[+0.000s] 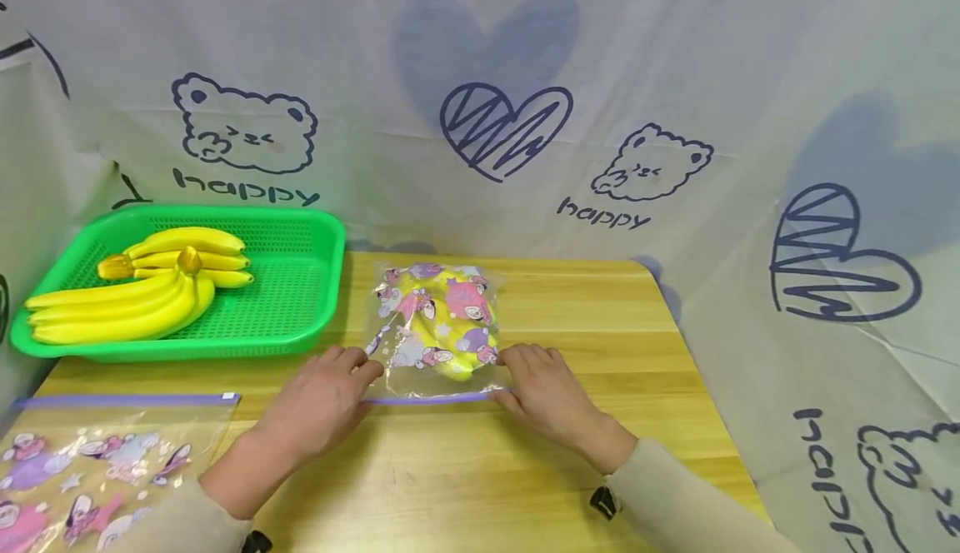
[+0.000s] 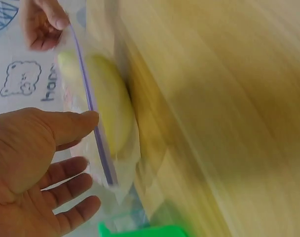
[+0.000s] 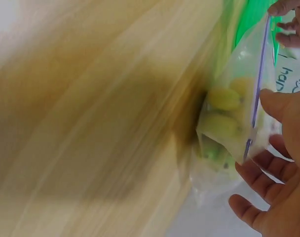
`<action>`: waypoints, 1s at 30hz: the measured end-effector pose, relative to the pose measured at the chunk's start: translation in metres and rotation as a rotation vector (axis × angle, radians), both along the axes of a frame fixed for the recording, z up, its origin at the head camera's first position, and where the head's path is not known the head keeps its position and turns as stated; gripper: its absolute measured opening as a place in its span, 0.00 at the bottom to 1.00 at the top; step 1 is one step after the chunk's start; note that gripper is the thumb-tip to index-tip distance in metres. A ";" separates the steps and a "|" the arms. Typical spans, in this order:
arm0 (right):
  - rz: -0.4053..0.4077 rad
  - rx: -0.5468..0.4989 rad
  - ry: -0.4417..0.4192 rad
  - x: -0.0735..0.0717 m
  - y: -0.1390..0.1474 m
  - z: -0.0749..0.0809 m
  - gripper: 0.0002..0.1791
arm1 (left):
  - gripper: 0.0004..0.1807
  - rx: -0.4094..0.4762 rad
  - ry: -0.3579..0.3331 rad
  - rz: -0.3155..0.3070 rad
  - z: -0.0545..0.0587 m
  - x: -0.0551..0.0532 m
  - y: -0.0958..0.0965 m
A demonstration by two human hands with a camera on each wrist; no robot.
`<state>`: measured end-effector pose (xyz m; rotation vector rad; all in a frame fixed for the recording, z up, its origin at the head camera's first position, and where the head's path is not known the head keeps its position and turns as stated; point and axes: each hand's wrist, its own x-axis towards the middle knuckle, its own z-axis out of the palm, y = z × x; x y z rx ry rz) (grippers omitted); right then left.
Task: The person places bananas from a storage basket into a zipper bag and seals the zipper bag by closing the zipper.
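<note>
A clear zip bag (image 1: 408, 382) printed with pink and purple cartoon figures lies on the wooden table, with yellow bananas (image 1: 442, 332) inside. Its purple zip strip (image 1: 438, 399) faces me. My left hand (image 1: 322, 399) pinches the left end of the strip between thumb and index finger; the other fingers spread loosely in the left wrist view. At the opposite end, my right hand (image 1: 551, 399) holds the strip the same way. Rounded yellow banana ends (image 3: 224, 98) show through the plastic in the right wrist view.
To the left stands a green plastic basket (image 1: 303, 303) with two bunches of bananas (image 1: 123, 311). Nearer to me, a second zip bag (image 1: 112, 453) lies flat, partly behind my left sleeve. A printed cloth (image 1: 510, 45) hangs behind the table's far edge.
</note>
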<state>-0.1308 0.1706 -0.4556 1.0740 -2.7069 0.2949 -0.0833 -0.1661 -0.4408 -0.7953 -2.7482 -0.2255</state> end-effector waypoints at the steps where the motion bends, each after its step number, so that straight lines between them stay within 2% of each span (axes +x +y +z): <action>1: -0.001 -0.002 0.004 0.000 -0.002 -0.001 0.25 | 0.26 0.007 0.008 -0.006 -0.002 0.000 0.003; 5: 0.003 0.027 0.016 0.002 -0.007 -0.006 0.29 | 0.28 -0.013 -0.012 -0.031 -0.010 0.004 0.011; 10: 0.002 0.055 0.014 0.006 -0.010 -0.011 0.32 | 0.29 -0.090 -0.118 -0.038 -0.015 0.011 0.016; 17: -0.005 0.068 0.043 -0.003 -0.017 -0.013 0.25 | 0.26 -0.086 -0.191 -0.006 -0.019 0.007 0.017; 22: -0.043 0.076 0.020 -0.019 -0.026 -0.010 0.22 | 0.26 -0.099 -0.281 0.001 -0.014 -0.005 0.019; 26: -0.083 0.079 0.017 -0.038 -0.035 -0.008 0.22 | 0.27 -0.101 -0.336 0.044 -0.009 -0.024 0.021; 30: -0.135 0.101 -0.060 -0.051 -0.043 -0.004 0.24 | 0.27 -0.114 -0.370 0.090 -0.004 -0.037 0.022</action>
